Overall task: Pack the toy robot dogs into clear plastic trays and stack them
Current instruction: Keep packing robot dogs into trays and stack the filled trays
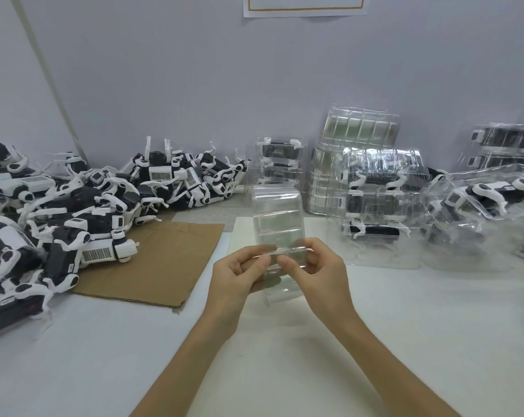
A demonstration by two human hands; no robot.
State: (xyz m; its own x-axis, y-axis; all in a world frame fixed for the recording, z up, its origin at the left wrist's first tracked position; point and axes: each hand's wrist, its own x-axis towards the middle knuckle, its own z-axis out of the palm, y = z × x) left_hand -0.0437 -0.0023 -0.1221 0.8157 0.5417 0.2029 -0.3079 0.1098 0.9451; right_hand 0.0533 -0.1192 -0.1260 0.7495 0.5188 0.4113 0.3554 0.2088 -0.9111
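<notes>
1. Left hand (239, 272) and right hand (318, 272) pinch the empty clear tray (277, 218) by its near edge, between them.
2. Toy robot dogs (74, 212) heaped left of left hand.
3. Likely separating the tray's edges: pull evenly, since thin plastic creases.

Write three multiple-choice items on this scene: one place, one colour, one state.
1. The loose toy dogs are piled: A. at the left; B. at the right; C. in the middle.
2. The cardboard sheet is: A. blue; B. brown; C. green.
3. The tray held by the left hand and right hand is: A. holding a dog; B. crushed flat; C. empty.
Answers: 1 A, the pile fills the left side; 2 B, the sheet is plain brown; 3 C, nothing shows inside it.
</notes>
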